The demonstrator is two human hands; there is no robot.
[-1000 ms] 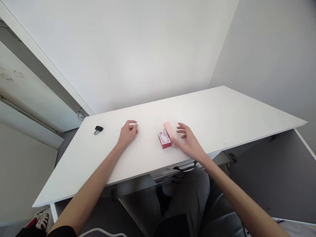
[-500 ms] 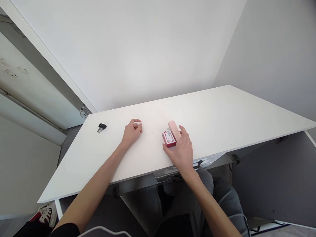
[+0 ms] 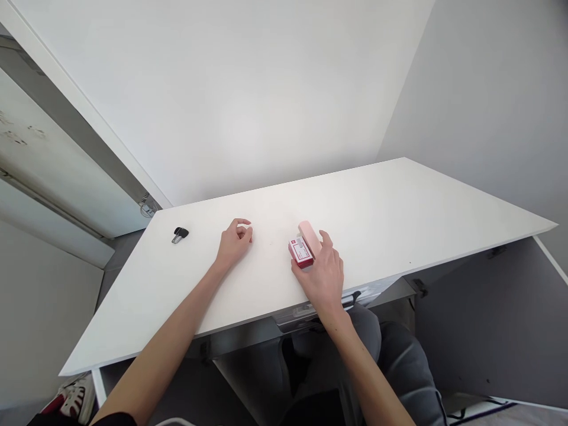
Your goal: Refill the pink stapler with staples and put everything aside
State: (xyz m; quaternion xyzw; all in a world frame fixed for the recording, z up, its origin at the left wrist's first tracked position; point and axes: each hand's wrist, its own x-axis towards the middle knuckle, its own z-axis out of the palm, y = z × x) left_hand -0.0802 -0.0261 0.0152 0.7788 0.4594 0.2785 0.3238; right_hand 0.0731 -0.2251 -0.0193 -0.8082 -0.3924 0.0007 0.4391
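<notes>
My right hand (image 3: 325, 273) spans a small red-and-white box (image 3: 301, 251) and a pink stapler-like object (image 3: 309, 238), which lie side by side on the white tabletop (image 3: 377, 219). Its thumb presses the near left side of the box, and the other fingers bend along the right side of the pink object. The near end of the pink object is hidden under that hand. To the left, my left hand (image 3: 235, 244) rests on the table with loosely curled fingers, a gap between index finger and thumb, and nothing in it.
A black-headed key (image 3: 180, 235) lies near the table's left end. White walls stand behind and to the right. Below the front edge is a partly open drawer (image 3: 297, 316) above my legs, with a grey panel (image 3: 492, 313) at the right.
The view has shifted slightly. Both hands keep nearly the same places on the table, and the box and pink object stay within my right hand.
</notes>
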